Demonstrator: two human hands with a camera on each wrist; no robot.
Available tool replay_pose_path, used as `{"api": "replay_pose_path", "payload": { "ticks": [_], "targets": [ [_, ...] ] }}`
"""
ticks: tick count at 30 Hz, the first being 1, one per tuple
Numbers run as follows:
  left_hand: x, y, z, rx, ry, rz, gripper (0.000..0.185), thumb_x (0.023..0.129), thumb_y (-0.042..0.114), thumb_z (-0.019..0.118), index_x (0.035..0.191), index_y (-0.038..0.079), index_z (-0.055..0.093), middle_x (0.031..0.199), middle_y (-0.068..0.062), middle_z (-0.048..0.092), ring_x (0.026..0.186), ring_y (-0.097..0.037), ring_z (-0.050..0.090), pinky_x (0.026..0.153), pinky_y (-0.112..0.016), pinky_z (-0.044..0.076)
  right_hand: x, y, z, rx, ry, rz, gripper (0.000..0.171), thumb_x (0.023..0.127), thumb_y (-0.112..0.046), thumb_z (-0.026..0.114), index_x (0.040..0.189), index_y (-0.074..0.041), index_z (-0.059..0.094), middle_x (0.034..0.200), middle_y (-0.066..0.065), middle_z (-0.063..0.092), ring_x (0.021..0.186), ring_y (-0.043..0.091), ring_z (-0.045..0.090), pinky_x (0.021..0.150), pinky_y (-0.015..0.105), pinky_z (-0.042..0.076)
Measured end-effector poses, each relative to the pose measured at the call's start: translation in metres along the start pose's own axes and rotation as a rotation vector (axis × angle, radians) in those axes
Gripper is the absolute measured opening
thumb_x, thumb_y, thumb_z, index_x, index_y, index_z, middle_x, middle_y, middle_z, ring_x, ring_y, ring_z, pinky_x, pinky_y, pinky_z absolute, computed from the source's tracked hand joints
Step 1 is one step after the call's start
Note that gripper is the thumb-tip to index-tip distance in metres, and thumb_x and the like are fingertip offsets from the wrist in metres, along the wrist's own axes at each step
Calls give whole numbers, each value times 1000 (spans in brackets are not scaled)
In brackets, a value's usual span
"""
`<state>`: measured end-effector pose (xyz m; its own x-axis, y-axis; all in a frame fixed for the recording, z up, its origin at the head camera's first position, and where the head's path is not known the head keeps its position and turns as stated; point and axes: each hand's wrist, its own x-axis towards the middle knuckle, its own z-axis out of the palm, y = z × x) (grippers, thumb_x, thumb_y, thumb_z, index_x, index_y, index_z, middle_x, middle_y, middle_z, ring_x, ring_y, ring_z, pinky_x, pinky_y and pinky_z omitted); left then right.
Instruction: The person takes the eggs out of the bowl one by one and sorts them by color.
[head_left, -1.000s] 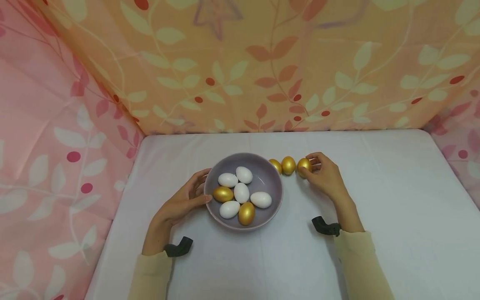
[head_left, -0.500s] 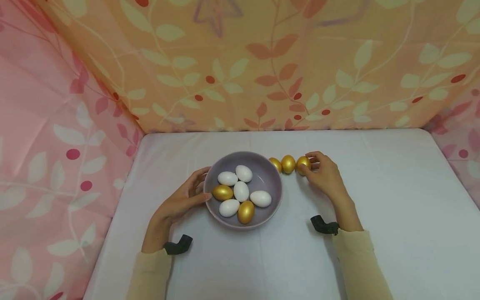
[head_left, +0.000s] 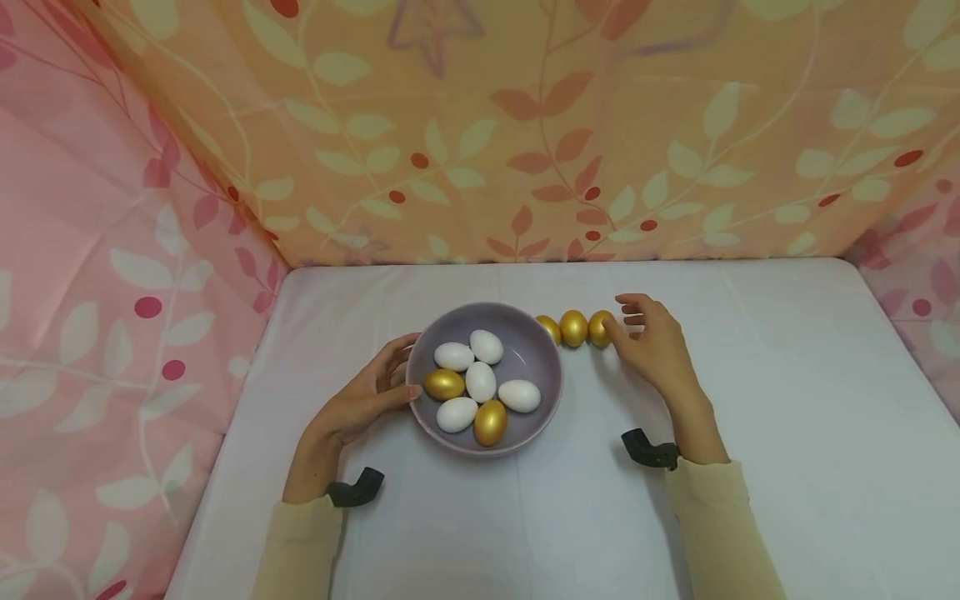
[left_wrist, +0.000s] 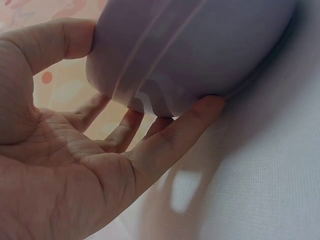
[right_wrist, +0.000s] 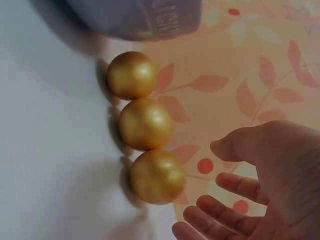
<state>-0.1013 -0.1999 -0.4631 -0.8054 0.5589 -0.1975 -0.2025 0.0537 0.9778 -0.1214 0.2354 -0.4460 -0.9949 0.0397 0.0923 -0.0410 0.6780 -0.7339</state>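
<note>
The left hand (head_left: 360,404) cups the near-left side of the lavender bowl (head_left: 536,354), thumb on its rim and fingers (left_wrist: 197,117) under its wall; the grip is a loose cradle. In the bowl lie four white eggs (head_left: 481,382) and two gold ones (head_left: 491,422). Beyond the bowl's right rim, three gold eggs (head_left: 573,327) sit in a touching row on the white counter (head_left: 787,400). The right hand (head_left: 651,343) hovers just right of the row's last egg (right_wrist: 157,176), grip wide and holding nothing.

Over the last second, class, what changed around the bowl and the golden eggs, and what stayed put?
The right hand let go of the end golden egg and opened, drawing back slightly. That egg now stands free in the row of three. The left hand still cups the bowl; the eggs inside did not move.
</note>
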Motion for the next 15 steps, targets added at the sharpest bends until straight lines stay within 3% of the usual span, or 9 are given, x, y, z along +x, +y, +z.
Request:
{"api": "replay_pose_path", "payload": {
  "ticks": [15],
  "targets": [
    [0, 1, 1, -23, 3, -23, 82, 100, 8, 67, 166, 21, 22, 173, -15, 23, 158, -44, 28, 105, -33, 53, -12, -36, -2, 23, 34, -116, 41, 101, -26, 69, 135, -4, 65, 136, 22, 64, 125, 39, 62, 102, 59, 54]
  ]
}}
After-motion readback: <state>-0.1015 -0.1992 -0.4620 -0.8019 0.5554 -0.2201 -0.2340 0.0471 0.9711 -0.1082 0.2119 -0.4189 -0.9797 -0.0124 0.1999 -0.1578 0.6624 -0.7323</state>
